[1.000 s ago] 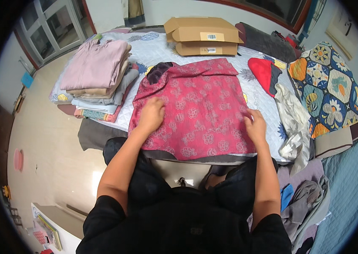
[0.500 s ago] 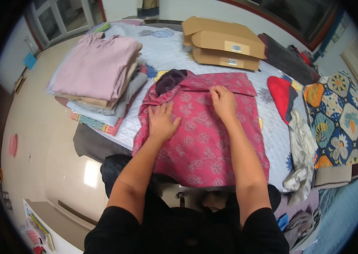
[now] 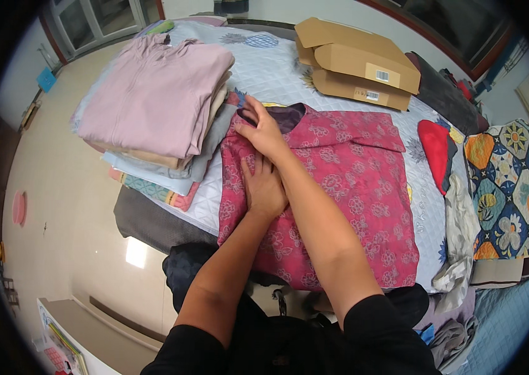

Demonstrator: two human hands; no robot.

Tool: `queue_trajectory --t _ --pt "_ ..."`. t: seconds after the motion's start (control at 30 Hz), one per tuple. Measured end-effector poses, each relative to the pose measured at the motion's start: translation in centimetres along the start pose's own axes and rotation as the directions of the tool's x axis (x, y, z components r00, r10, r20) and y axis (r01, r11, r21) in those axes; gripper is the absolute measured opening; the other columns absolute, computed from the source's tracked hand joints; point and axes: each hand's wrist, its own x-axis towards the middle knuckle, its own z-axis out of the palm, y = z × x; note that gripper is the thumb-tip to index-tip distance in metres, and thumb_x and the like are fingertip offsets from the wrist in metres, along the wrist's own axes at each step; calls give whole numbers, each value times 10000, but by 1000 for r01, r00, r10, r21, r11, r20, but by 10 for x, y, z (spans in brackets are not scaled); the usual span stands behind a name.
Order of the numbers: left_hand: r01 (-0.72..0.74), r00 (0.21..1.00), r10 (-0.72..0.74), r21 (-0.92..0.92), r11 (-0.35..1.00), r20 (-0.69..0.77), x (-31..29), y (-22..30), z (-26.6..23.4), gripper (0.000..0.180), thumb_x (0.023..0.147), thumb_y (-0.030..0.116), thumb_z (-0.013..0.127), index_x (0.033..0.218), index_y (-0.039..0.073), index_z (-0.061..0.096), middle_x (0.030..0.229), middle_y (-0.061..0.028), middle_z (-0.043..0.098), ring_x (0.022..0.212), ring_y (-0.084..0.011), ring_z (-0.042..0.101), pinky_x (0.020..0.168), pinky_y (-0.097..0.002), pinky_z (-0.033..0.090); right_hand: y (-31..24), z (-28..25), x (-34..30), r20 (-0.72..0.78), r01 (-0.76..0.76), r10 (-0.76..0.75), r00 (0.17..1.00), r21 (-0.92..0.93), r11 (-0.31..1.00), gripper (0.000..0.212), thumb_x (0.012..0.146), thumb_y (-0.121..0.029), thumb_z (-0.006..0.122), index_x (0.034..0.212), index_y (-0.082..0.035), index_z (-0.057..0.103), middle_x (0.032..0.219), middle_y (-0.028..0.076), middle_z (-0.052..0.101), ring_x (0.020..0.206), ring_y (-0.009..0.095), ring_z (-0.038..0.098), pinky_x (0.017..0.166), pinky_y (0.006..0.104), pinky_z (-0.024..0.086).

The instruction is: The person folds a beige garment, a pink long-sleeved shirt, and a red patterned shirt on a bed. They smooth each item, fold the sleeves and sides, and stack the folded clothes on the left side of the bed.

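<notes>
A dark pink garment [image 3: 355,206] with pale flower outlines lies spread in front of me, its upper right part folded over. Its neckline shows a dark purple lining [image 3: 289,117]. My left hand [image 3: 267,192] rests flat on the left part of the garment, fingers stretched. Just beyond it, my right hand [image 3: 261,129] reaches over to the left side of the neckline. Its thumb and fingers are apart, touching the cloth at the edge. The right forearm lies across the garment and hides part of it.
A stack of folded clothes with a light pink top [image 3: 152,100] stands at the left on the quilted bed [image 3: 264,69]. Cardboard boxes [image 3: 358,56] lie at the back. To the right are a red and grey cloth [image 3: 433,147], a whitish crumpled cloth [image 3: 461,231] and a patterned cover [image 3: 507,194].
My right hand has moved left from the folded upper part to the neckline's left side. The neckline lies flatter and wider. The whole view has shifted slightly.
</notes>
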Motion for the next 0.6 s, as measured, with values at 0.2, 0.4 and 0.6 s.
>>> queue_trajectory --t 0.2,0.4,0.6 --pt "136 986 -138 26 990 92 13 9 -2 711 942 515 549 1514 97 483 1591 -194 402 1526 -388 257 1196 -700 119 -8 -91 -13 -195 41 -200 960 -610 792 123 877 -131 668 950 -79 752 971 139 732 896 356 701 789 434 558" --pt "121 992 -120 -15 993 28 14 8 2 708 932 531 583 1481 88 523 1555 -204 448 1498 -386 317 1205 -691 111 25 -164 -4 -310 -282 30 950 -816 505 186 860 -176 687 1020 -118 763 1007 156 746 931 348 716 820 465 562" --pt "116 993 -117 -40 992 -15 13 7 3 700 919 514 614 1459 75 541 1538 -209 466 1488 -392 331 1202 -686 121 43 -163 13 -212 -230 89 973 -892 390 218 871 -207 653 1041 -153 779 947 202 744 928 374 718 835 489 565"
